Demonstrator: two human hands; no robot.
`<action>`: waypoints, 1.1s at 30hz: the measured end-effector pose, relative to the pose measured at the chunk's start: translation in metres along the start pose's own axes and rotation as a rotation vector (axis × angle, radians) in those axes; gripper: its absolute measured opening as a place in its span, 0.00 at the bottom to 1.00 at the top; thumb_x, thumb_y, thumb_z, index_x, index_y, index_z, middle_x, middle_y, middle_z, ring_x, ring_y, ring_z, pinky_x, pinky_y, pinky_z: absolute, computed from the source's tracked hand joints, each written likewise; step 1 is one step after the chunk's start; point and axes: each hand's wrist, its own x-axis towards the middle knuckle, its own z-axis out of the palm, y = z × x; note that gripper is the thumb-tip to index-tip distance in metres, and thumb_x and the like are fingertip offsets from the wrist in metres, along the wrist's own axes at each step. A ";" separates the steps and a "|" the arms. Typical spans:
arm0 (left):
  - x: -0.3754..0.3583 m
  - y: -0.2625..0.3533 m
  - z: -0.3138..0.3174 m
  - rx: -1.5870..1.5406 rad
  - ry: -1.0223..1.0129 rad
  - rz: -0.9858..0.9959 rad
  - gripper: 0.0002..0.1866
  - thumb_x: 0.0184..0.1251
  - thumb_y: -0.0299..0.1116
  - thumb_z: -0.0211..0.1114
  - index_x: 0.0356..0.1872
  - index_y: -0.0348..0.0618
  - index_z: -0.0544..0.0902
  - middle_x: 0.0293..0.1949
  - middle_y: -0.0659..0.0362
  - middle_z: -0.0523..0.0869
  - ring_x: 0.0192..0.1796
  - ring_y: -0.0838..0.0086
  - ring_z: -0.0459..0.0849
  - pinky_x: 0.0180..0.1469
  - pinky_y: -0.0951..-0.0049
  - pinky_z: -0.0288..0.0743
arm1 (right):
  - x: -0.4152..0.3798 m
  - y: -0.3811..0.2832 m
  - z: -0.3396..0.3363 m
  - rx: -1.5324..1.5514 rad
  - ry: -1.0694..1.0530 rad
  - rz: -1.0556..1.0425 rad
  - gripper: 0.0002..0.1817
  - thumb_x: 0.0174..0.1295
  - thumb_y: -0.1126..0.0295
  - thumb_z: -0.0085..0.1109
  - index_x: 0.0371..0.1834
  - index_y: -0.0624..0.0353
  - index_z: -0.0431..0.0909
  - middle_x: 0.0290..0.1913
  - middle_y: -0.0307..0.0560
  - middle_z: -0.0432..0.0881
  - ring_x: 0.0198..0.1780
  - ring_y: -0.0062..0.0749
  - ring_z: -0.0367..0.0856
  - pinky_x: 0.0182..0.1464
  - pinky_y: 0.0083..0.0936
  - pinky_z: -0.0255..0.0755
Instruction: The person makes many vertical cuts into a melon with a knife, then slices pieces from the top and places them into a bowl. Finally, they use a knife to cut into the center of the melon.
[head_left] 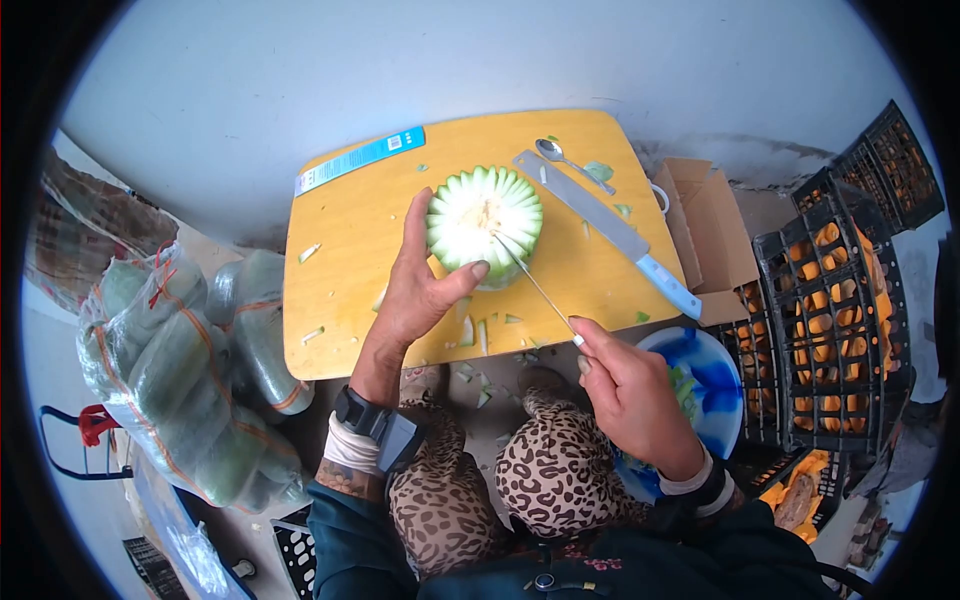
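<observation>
A pale green melon half (485, 225) with carved ribs round its edge stands on a yellow cutting board (350, 260). My left hand (420, 285) grips its left side, thumb against the front. My right hand (630, 395) holds a thin carving tool (535, 283) by its handle, and the tip rests on the melon's white flesh near the middle. A large knife with a blue handle (610, 230) and a metal spoon (570, 162) lie on the board to the right of the melon.
Green peel scraps litter the board and my lap. A blue bowl (710, 385) sits by my right wrist. Black crates of orange fruit (840, 300) and a cardboard box (715, 235) stand right. Bagged green melons (180, 370) lie left.
</observation>
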 end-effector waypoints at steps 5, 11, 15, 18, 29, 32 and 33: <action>0.000 -0.001 0.001 -0.014 0.003 0.004 0.58 0.52 0.43 0.75 0.77 0.33 0.47 0.72 0.41 0.64 0.75 0.57 0.62 0.75 0.62 0.57 | -0.009 0.001 -0.001 0.032 0.018 0.009 0.20 0.65 0.82 0.54 0.60 0.73 0.73 0.42 0.68 0.84 0.45 0.56 0.86 0.44 0.37 0.79; 0.000 -0.001 0.001 -0.027 0.005 -0.002 0.58 0.52 0.42 0.74 0.78 0.33 0.46 0.72 0.41 0.64 0.75 0.57 0.62 0.75 0.61 0.57 | -0.011 -0.004 -0.002 0.039 0.019 0.026 0.20 0.65 0.81 0.54 0.61 0.73 0.73 0.44 0.69 0.84 0.47 0.54 0.87 0.47 0.35 0.80; 0.000 -0.002 0.000 -0.020 0.004 -0.001 0.58 0.52 0.42 0.74 0.78 0.33 0.46 0.72 0.41 0.64 0.75 0.56 0.63 0.75 0.61 0.58 | -0.009 -0.004 -0.002 0.051 0.005 0.035 0.20 0.65 0.81 0.54 0.61 0.73 0.73 0.45 0.68 0.84 0.47 0.54 0.87 0.47 0.34 0.80; 0.000 -0.001 0.001 -0.019 0.002 0.000 0.58 0.52 0.42 0.74 0.78 0.33 0.46 0.71 0.41 0.64 0.75 0.56 0.63 0.74 0.60 0.59 | -0.010 -0.003 -0.003 0.054 0.012 0.028 0.20 0.65 0.82 0.54 0.61 0.73 0.73 0.45 0.68 0.84 0.47 0.53 0.87 0.47 0.34 0.80; 0.000 -0.001 0.000 -0.010 -0.002 0.000 0.58 0.53 0.42 0.74 0.78 0.33 0.46 0.72 0.41 0.64 0.75 0.56 0.63 0.74 0.61 0.59 | -0.010 0.000 -0.002 0.060 -0.001 0.036 0.19 0.65 0.82 0.54 0.60 0.72 0.74 0.45 0.68 0.84 0.48 0.54 0.87 0.48 0.34 0.80; -0.001 0.000 0.000 -0.019 -0.004 -0.003 0.58 0.53 0.42 0.74 0.78 0.33 0.45 0.72 0.41 0.63 0.75 0.56 0.62 0.75 0.61 0.58 | -0.008 -0.001 -0.005 0.064 -0.028 0.041 0.19 0.65 0.82 0.54 0.60 0.72 0.74 0.44 0.68 0.84 0.48 0.55 0.87 0.48 0.35 0.80; 0.000 -0.001 0.000 -0.021 -0.006 0.000 0.58 0.53 0.42 0.74 0.78 0.33 0.45 0.72 0.41 0.63 0.75 0.56 0.62 0.75 0.61 0.58 | -0.007 -0.002 -0.007 0.065 -0.036 0.049 0.19 0.65 0.82 0.54 0.60 0.72 0.74 0.44 0.68 0.84 0.48 0.55 0.86 0.47 0.35 0.80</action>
